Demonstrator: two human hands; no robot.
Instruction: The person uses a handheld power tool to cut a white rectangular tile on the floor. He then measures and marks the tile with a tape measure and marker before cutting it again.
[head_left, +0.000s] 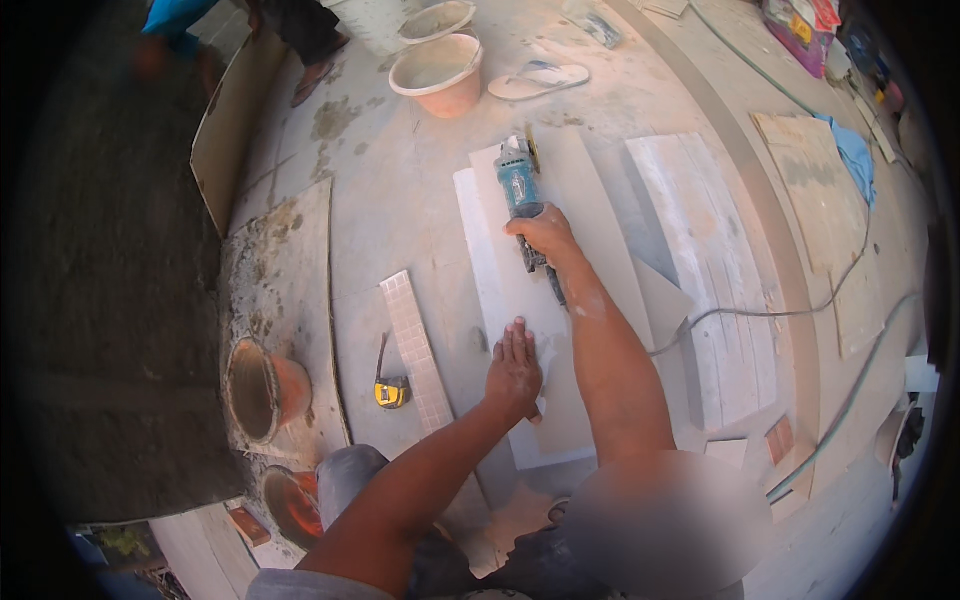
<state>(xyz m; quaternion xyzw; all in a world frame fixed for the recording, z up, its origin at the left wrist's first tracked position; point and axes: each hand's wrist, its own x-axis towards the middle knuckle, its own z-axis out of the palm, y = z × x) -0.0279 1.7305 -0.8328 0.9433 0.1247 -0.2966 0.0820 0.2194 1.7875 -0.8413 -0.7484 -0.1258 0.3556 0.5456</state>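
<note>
Your left hand (515,372) is the nearer one: palm down by the pale tile's (495,215) near end, fingers straight and close together, thumb out. Your right hand (545,232) sits farther along, wrapped around the rear of the angle grinder (518,185). Grinder's ahead of your left, long axis roughly along the tile, disc (533,152) by its far edge. Can't tell disc contact.

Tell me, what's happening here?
Someone is bent over pale flat panels on the floor. Their right hand grips a teal angle grinder, its disc near the panels' far end; whether it is running, I can't tell. Their left hand lies spread on the panels. A yellow tape measure sits to the left, and another person's foot shows farther off.
</note>
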